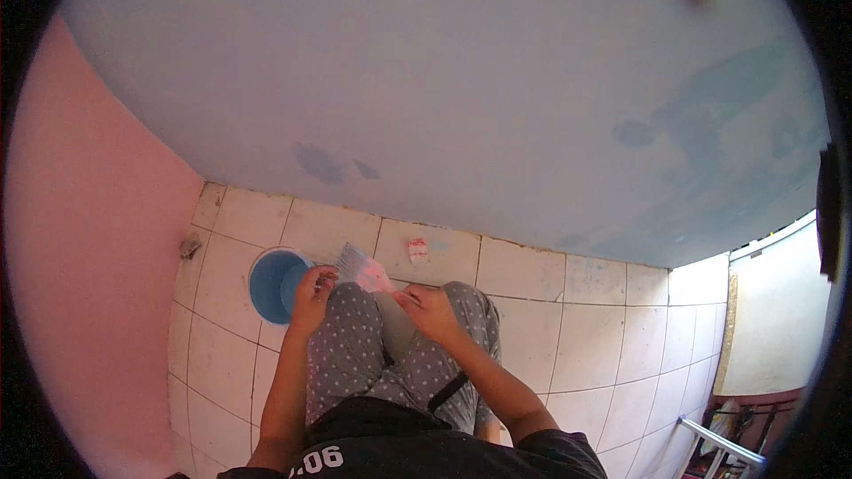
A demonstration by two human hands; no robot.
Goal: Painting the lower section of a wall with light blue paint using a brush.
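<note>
Both hands grip a small pink-and-white plastic sachet [362,270] — left hand [311,288] and right hand [429,311] pinching opposite edges above the round blue plastic bucket [273,284]; tearing it open seems underway — needing a firm opposing pull.

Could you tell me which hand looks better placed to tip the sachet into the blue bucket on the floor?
Left, probably. The left hand grips the sachet by the corner nearest the blue bucket and already overlaps the bucket's rim in the head view. The right hand holds the sachet's far end, above the knees, away from the bucket.

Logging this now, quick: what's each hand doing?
Left hand: pinching the small packet.
Right hand: closed on the packet's other end.
</note>
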